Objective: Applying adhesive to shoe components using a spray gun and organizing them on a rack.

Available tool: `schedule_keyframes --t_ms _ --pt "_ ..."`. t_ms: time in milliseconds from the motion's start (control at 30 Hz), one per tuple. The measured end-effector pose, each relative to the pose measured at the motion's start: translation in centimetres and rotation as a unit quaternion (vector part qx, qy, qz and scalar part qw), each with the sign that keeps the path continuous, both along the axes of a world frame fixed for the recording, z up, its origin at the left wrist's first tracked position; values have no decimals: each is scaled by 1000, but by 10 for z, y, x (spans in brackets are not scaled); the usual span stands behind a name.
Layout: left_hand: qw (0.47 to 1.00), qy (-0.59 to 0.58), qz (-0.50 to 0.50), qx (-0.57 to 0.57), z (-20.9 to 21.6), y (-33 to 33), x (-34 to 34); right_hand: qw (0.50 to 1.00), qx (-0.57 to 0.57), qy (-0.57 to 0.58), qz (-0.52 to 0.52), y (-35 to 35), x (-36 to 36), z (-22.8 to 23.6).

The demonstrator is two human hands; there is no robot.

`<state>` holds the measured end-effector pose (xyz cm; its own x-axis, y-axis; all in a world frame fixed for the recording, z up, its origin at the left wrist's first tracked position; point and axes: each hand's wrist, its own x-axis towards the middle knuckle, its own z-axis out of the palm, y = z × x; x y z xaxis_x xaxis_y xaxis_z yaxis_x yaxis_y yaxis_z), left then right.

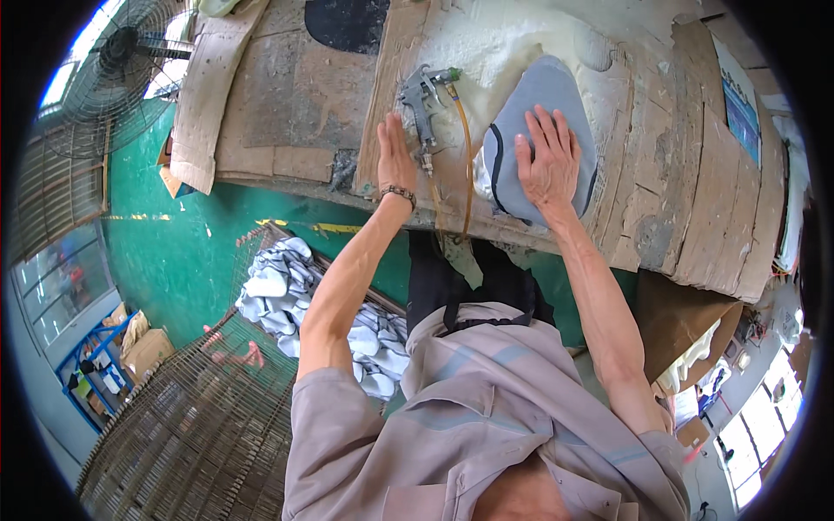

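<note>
My right hand (551, 170) lies flat, fingers stretched out, on a grey, rounded, pad-like piece (521, 108) with a narrowed far end and dark edging at its near sides. Something white shows under the piece's left edge. My left hand (396, 160) is stretched out over the cardboard-covered bench, fingers straight and holding nothing. Just right of it is a metal spray gun (420, 108) with a green fitting and an amber hose (468, 156) that runs down over the bench's near edge.
White residue (473, 52) coats the bench (287, 113) around the grey piece. A dark round patch (346, 22) lies at the far left. Beneath the bench's left side, many grey cut pieces (282, 282) fill a wire basket beside a wire rack (200, 417). A large fan (122, 48) stands at left.
</note>
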<state>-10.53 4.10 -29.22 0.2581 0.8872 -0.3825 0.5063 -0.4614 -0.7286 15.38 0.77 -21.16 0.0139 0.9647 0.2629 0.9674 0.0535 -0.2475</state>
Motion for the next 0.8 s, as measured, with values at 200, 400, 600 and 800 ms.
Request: schedule_keyframes --t_ms 200,400,600,800 --pt "957 -274 17 -94 13 -41 -32 1000 -4 19 1 -1 -5 0" --pt "6 -928 294 -229 128 -77 -52 1000 6 6 -13 -4 3 8" --pt "-199 -931 177 -249 178 -123 -44 1000 -3 -10 -3 -5 -2 -4" --pt "-180 -932 104 -296 201 -165 -41 999 -24 -27 -7 -10 6 -10"
